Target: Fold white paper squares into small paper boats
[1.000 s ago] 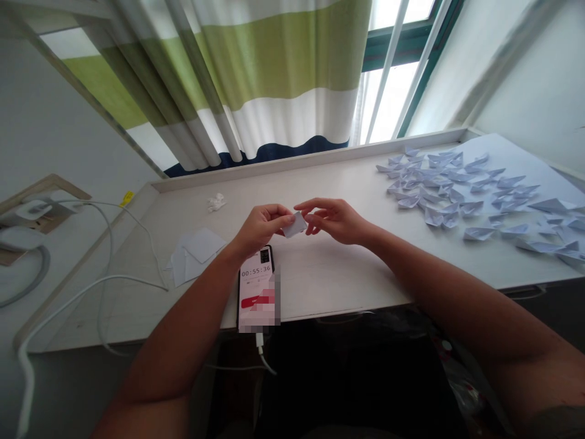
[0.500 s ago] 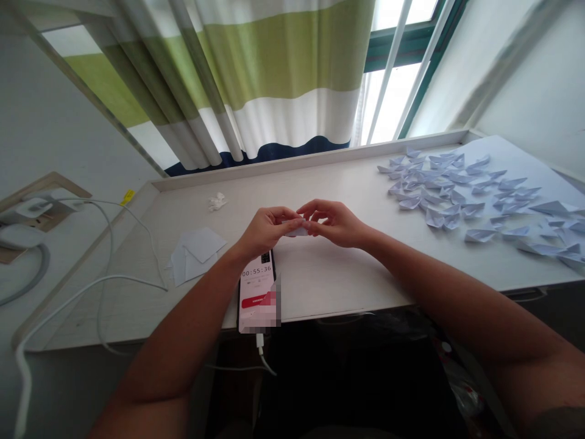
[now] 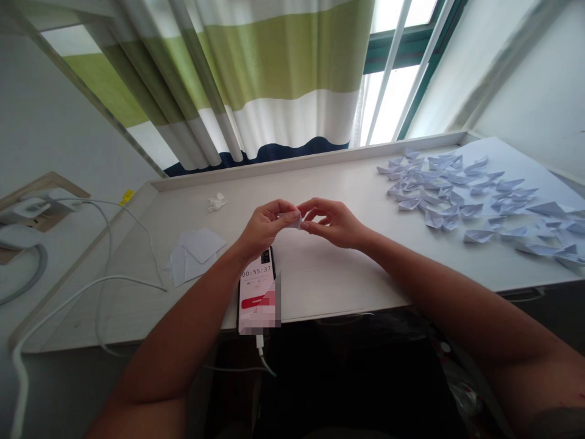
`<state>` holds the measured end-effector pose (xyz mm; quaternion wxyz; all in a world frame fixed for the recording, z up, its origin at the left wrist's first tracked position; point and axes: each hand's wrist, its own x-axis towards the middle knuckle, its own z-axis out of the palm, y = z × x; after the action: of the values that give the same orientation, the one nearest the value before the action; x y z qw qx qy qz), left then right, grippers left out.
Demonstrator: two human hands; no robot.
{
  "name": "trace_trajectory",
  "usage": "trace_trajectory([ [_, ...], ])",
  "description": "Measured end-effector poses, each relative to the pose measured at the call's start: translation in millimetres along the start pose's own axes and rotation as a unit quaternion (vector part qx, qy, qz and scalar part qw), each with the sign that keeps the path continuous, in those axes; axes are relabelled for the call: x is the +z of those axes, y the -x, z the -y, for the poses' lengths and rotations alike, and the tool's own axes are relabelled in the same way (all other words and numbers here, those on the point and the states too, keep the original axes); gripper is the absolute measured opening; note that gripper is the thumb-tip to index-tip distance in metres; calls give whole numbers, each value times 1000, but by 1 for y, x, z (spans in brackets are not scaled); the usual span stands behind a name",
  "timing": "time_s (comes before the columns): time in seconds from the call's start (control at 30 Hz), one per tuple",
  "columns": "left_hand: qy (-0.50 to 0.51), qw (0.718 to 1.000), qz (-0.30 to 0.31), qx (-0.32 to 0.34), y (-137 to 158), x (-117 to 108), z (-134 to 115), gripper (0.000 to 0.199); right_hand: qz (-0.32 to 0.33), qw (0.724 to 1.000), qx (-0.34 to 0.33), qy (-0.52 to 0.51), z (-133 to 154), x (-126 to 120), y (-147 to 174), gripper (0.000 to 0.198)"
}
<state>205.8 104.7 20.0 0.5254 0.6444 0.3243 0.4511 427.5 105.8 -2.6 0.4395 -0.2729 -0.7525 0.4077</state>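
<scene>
Above the middle of the white table (image 3: pixel 338 280), a small folded piece of white paper (image 3: pixel 295 220) is held up between my hands. My left hand (image 3: pixel 269 224) is closed, thumb and fingers pinching the paper from the left. From the right, my right hand (image 3: pixel 329 221) curls its thumb and fingertips onto the paper's right edge. Most of the paper hides behind my fingers, so its exact shape is unclear. Across the right part of the table lie many folded paper boats (image 3: pixel 443 189). A stack of flat paper sheets (image 3: pixel 201 250) rests left of my left hand.
Under my left wrist a phone (image 3: pixel 256 292) shows a running timer, with a white cable (image 3: pixel 260 345) plugged into it. A crumpled tissue (image 3: pixel 216 202) lies farther back. More cables (image 3: pixel 107 280) trail over the left side from an outlet (image 3: pixel 43 210). A curtain (image 3: pixel 283 61) hangs behind.
The folded paper has turned slightly and tilted up between my fingers. My left fingers and thumb have shifted up a little. The phone's timer has advanced one second.
</scene>
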Motion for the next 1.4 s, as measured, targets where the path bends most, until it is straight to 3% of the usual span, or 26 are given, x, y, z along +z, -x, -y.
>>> trace_trajectory([
  [0.33, -8, 999, -41, 2, 2, 9, -1, 21, -26, 999, 9, 26, 7, 6, 2, 29],
  [0.6, -11, 999, -26, 19, 2, 6, 2, 14, -65, 997, 3, 40, 11, 7, 3, 38],
  [0.8, -14, 1000, 20, 20, 3, 2, 2, 23, -96, 994, 22, -36, 5, 5, 1, 43],
  [1.0, -12, 998, 63, -2, 5, 3, 1, 39, -24, 990, 49, -133, 0, -1, -2, 39],
  [1.2, -41, 998, 38, -14, 6, 4, 2, 42, -18, 976, 82, -202, 1, 1, -2, 39],
  [1.4, -36, 999, 24, -25, 5, 5, 4, 38, -38, 980, 71, -184, 1, 0, -4, 39],
])
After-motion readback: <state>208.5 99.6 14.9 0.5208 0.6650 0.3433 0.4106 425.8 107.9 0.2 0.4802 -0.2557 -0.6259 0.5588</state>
